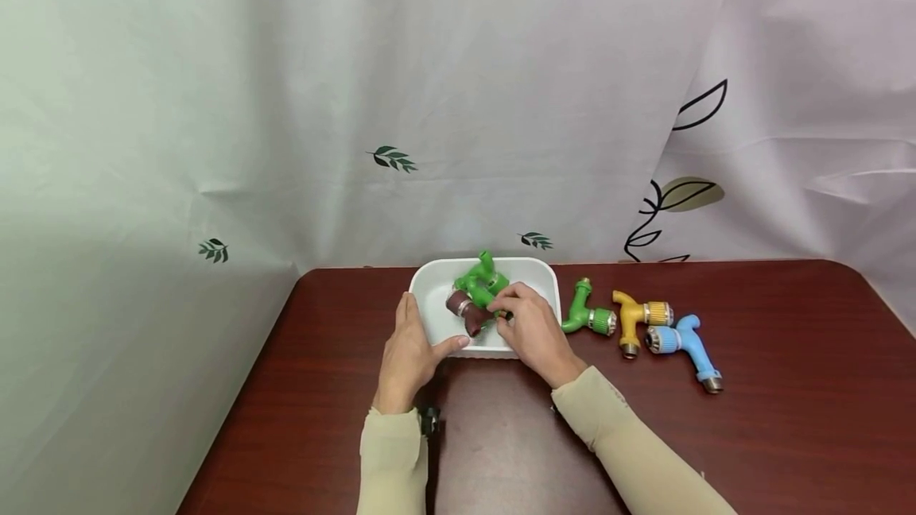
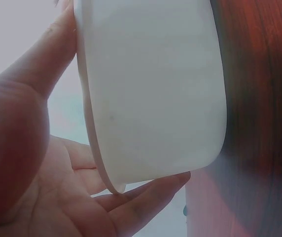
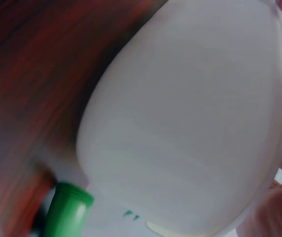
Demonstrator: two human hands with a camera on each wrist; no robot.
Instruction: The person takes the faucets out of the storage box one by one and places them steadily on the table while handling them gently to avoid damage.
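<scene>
A white plastic tray (image 1: pixel 427 316) stands near the back edge of the table with green taps (image 1: pixel 478 286) and a dark brown tap (image 1: pixel 472 318) heaped inside. My left hand (image 1: pixel 409 352) holds the tray's near left corner, thumb over the front rim and fingers along the outer side; in the left wrist view the fingers (image 2: pixel 146 205) touch the wall. My right hand (image 1: pixel 533 332) reaches over the right rim, its fingertips pinching a green tap beside the brown one. The fingers partly cover that tap. In the right wrist view the tray's outer wall (image 3: pixel 190 118) hides the grasp.
To the right of the tray lie a green tap (image 1: pixel 588 312), a yellow tap (image 1: pixel 633 316) and a light blue tap (image 1: pixel 687 346). They rest on the dark red wooden table (image 1: pixel 787 420). Behind hangs a pale curtain (image 1: pixel 465 102) with leaf prints.
</scene>
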